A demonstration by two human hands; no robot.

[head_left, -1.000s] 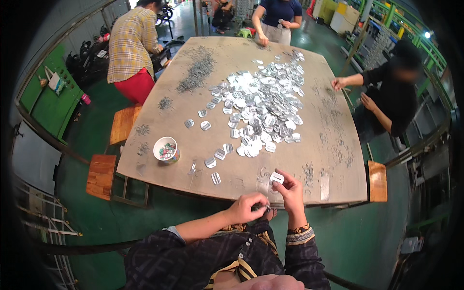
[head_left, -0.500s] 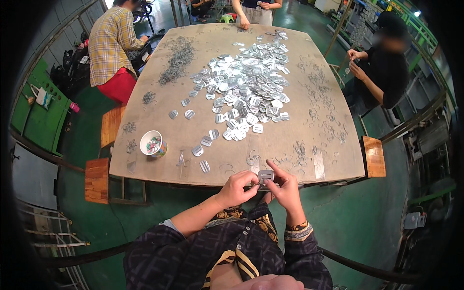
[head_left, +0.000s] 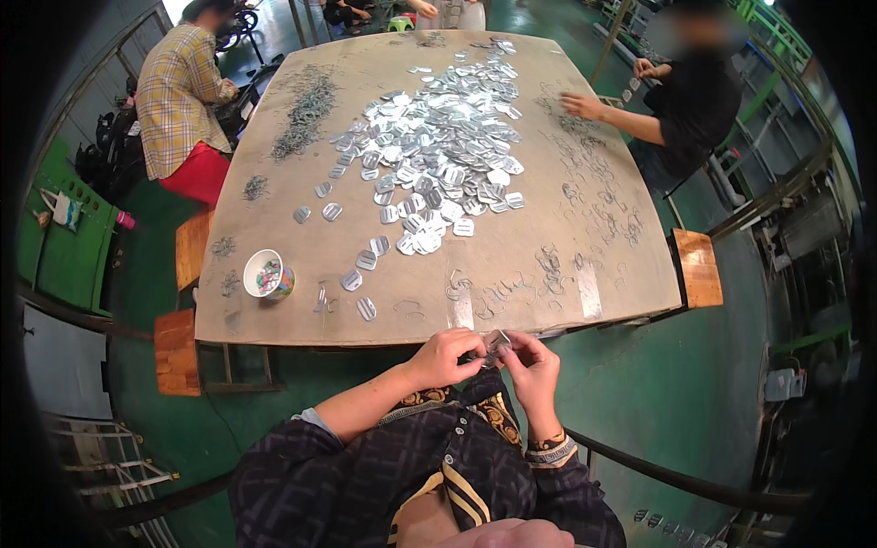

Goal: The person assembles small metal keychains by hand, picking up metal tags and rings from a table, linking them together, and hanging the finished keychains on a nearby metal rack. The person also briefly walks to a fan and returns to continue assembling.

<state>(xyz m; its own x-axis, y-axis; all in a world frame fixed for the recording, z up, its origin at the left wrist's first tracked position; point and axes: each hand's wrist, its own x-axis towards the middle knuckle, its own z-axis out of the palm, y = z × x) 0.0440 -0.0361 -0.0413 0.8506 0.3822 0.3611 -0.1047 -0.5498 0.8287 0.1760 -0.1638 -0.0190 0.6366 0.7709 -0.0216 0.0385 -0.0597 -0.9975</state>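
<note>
Just off the table's near edge, my right hand (head_left: 533, 367) pinches a flat silver slotted metal buckle (head_left: 497, 340) between thumb and fingers, tilted nearly edge-on. My left hand (head_left: 446, 358) is closed against the buckle's left side. Whatever its fingertips hold is too small and too covered to name. Across the middle of the table (head_left: 365, 310) spreads a large heap of similar slotted buckles (head_left: 457, 146). Bent wire pieces (head_left: 551, 274) lie scattered close beyond my hands, and a few loose buckles (head_left: 366, 309) lie to their left.
A paper cup (head_left: 269, 274) of small coloured bits stands at the near left. A dense wire pile (head_left: 308, 110) lies far left, with more wires (head_left: 594, 196) along the right. Co-workers are around the table; one reaches a hand (head_left: 582, 105) over its right side. Wooden stools (head_left: 176, 352) flank it.
The buckle has turned from face-up to nearly edge-on, and my right index finger has folded in onto it. The right-hand co-worker has stretched a hand over the table. The view has shifted slightly.
</note>
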